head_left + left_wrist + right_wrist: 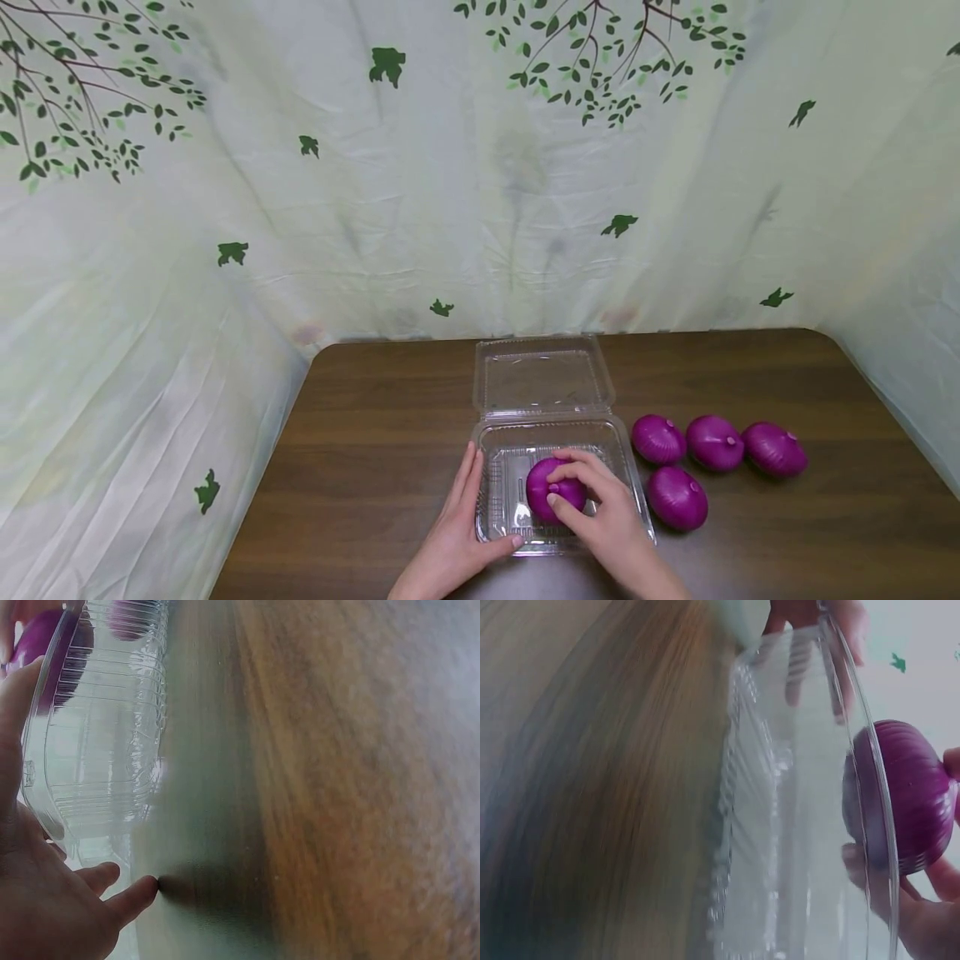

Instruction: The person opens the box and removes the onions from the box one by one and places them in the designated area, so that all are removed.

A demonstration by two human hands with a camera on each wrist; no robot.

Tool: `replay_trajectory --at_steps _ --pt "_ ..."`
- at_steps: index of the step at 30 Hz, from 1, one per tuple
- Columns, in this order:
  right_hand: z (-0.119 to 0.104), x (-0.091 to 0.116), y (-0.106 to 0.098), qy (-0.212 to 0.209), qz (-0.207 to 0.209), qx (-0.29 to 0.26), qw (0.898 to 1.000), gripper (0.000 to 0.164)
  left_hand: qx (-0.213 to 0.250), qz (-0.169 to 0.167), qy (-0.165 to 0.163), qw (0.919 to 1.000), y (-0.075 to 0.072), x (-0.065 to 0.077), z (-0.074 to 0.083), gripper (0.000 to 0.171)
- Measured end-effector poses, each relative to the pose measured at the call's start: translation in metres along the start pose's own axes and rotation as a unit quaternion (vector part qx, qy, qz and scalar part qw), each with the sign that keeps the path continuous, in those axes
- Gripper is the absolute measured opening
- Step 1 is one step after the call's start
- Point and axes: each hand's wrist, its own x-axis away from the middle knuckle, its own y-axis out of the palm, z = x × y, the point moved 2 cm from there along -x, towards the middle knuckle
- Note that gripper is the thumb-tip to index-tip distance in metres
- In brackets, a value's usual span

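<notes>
My right hand [611,525] grips a purple onion [537,490] from above, thumb and fingers curled about it. The onion is over the clear plastic clamshell container [498,500]; in the right wrist view, part of that onion [915,791] shows above the rim and part through the clear wall. Whether its underside touches the base is hidden. My left hand [461,533] rests against the container's left front corner, its fingers straight along the left side and the thumb at the front rim. The hinged lid [543,375] lies back, away from me.
Right of the container, several more purple onions sit on the brown wooden table [375,433]: a front one [677,498] and a back row with a left one [658,440], a middle one [715,443] and a right one [775,450]. A leaf-patterned curtain [450,208] hangs behind.
</notes>
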Motion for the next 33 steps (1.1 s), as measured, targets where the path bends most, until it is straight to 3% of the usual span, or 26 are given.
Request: replay_trajectory --at_steps 12,15,19,23,33 --pt "-0.001 0.013 -0.043 -0.009 0.024 0.046 0.999 0.026 0.011 -0.002 -0.006 0.9999 0.000 -0.001 0.001 0.120" --pt "-0.020 0.013 -0.054 -0.013 0.045 0.057 0.997 0.028 0.014 -0.006 -0.010 0.9998 0.000 0.000 0.001 0.120" --pt "-0.032 0.013 -0.066 -0.063 0.076 0.077 0.992 0.036 0.012 -0.005 -0.003 0.9999 0.000 -0.001 0.000 0.119" --pt "-0.011 0.020 -0.077 -0.098 0.089 0.086 0.987 0.045 0.009 -0.003 0.000 1.0000 0.000 -0.001 0.001 0.118" --pt "0.005 0.033 -0.111 0.012 0.121 0.063 0.991 0.032 0.013 -0.003 -0.004 0.9999 0.000 -0.001 0.001 0.118"
